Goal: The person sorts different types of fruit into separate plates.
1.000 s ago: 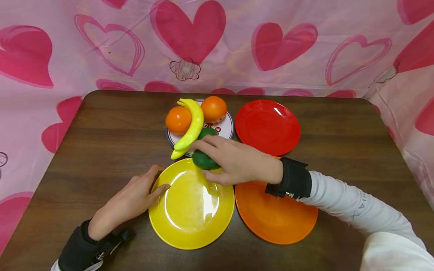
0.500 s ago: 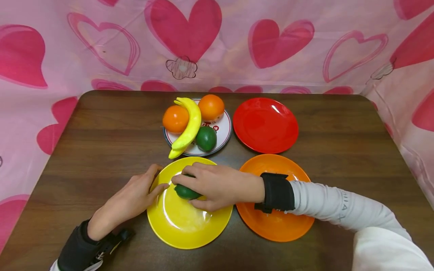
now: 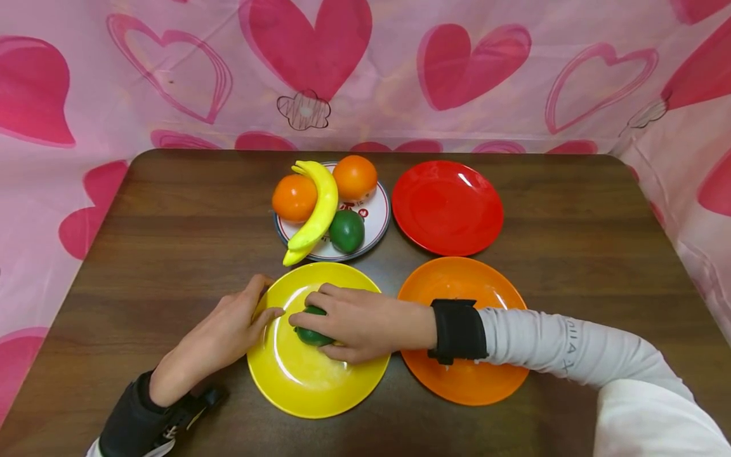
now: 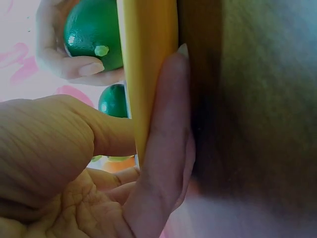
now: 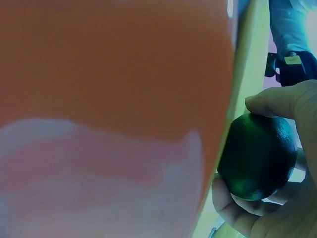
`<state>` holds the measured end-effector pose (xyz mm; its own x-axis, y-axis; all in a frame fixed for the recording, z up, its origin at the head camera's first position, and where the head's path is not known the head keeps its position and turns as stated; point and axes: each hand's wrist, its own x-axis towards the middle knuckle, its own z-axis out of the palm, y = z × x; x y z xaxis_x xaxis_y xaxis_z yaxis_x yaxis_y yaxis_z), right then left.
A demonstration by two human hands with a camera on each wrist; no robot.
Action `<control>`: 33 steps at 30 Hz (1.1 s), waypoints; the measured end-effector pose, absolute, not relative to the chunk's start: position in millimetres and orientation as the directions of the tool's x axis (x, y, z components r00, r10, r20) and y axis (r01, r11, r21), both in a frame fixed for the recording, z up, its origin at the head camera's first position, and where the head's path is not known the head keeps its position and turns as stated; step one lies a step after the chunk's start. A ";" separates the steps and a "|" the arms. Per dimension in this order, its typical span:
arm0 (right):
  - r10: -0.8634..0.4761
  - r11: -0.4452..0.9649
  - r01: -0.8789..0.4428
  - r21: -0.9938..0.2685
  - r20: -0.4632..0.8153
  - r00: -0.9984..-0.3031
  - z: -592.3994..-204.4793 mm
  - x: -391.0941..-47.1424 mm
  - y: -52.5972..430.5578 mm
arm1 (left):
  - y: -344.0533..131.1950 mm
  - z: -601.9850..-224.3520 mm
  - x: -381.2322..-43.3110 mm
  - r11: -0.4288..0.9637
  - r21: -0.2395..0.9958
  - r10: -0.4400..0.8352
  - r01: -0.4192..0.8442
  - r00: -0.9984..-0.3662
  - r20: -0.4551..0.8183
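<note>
In the head view my right hand [image 3: 360,324] grips a smooth, oval dark green fruit [image 3: 312,331] over the middle of the yellow plate [image 3: 308,393]. The right wrist view has thumb and fingers curled round this green fruit [image 5: 257,156], low at the plate. My left hand [image 3: 225,330] holds the yellow plate's left rim; in the left wrist view the thumb lies on its upper side and a finger [image 4: 168,129] beneath. A pale nub shows on the held fruit [image 4: 94,32]. Just behind, a white plate [image 3: 377,222] bears a banana [image 3: 316,212], two oranges [image 3: 355,178] and another green fruit [image 3: 347,231].
A red plate [image 3: 448,208] lies at the back right of the brown table [image 3: 582,254]. The orange plate [image 3: 462,387] is right of the yellow one, partly under my right forearm. A pink heart-patterned cloth [image 3: 388,127] hangs behind the table.
My right hand has carried the green fruit from the white plate toward me and left, down onto the yellow plate. The left hand has stayed at the yellow rim.
</note>
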<state>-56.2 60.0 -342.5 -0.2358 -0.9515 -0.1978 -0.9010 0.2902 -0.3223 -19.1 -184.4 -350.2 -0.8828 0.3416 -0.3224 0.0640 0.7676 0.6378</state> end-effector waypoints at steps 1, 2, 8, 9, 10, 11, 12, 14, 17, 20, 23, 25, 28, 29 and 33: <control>-0.953 0.284 -0.908 -0.310 -0.192 -0.233 -343.2 -56.0 59.6 | -184.3 -349.9 -18.9 0.767 0.638 0.340 0.063 -0.884 -0.322; -0.955 0.279 -0.912 -0.300 -0.187 -0.230 -343.6 -55.7 59.3 | -184.2 -349.5 -18.7 0.767 0.639 0.337 0.059 -0.884 -0.323; -0.956 0.276 -0.926 -0.257 -0.173 -0.237 -341.7 -54.6 60.2 | -183.5 -348.8 -16.8 0.762 0.645 0.332 0.052 -0.887 -0.321; -0.955 0.280 -0.926 -0.253 -0.170 -0.243 -340.7 -54.5 60.8 | -183.4 -349.1 -16.3 0.759 0.649 0.334 0.054 -0.887 -0.317; -0.955 0.284 -0.925 -0.252 -0.165 -0.249 -339.9 -54.6 61.6 | -183.3 -349.4 -15.8 0.758 0.650 0.335 0.057 -0.889 -0.313; -0.953 0.291 -0.923 -0.252 -0.160 -0.256 -339.0 -54.8 62.4 | -183.2 -349.7 -15.3 0.755 0.653 0.337 0.061 -0.890 -0.307; -0.952 0.297 -0.920 -0.255 -0.154 -0.265 -337.9 -55.0 63.3 | -183.1 -349.9 -14.8 0.754 0.654 0.338 0.064 -0.891 -0.303; -0.949 0.310 -0.916 -0.256 -0.141 -0.282 -334.9 -55.2 65.2 | -182.7 -350.1 -14.0 0.753 0.654 0.338 0.069 -0.894 -0.295; -0.943 0.331 -0.907 -0.261 -0.099 -0.317 -330.3 -56.9 68.6 | -181.8 -350.1 -13.7 0.754 0.652 0.337 0.071 -0.895 -0.292; -0.925 0.373 -0.892 -0.257 -0.023 -0.380 -324.8 -62.7 72.6 | -180.7 -350.0 -14.2 0.755 0.651 0.335 0.075 -0.898 -0.285; -0.878 0.442 -0.862 -0.248 0.074 -0.472 -318.8 -74.2 77.7 | -179.6 -350.7 -14.1 0.757 0.647 0.332 0.087 -0.905 -0.267; -0.836 0.494 -0.837 -0.234 0.135 -0.532 -315.6 -83.8 81.5 | -179.0 -351.2 -13.6 0.760 0.645 0.325 0.081 -0.906 -0.269; -0.772 0.563 -0.799 -0.210 0.213 -0.599 -314.1 -97.9 86.5 | -178.4 -351.9 -12.5 0.770 0.634 0.313 0.071 -0.908 -0.278; -0.753 0.583 -0.788 -0.200 0.230 -0.616 -314.6 -102.1 88.1 | -178.4 -351.8 -12.4 0.773 0.631 0.307 0.062 -0.907 -0.287; -0.697 0.636 -0.745 -0.199 0.265 -0.666 -319.3 -115.3 92.2 | -178.3 -352.4 -11.7 0.784 0.619 0.291 0.045 -0.907 -0.303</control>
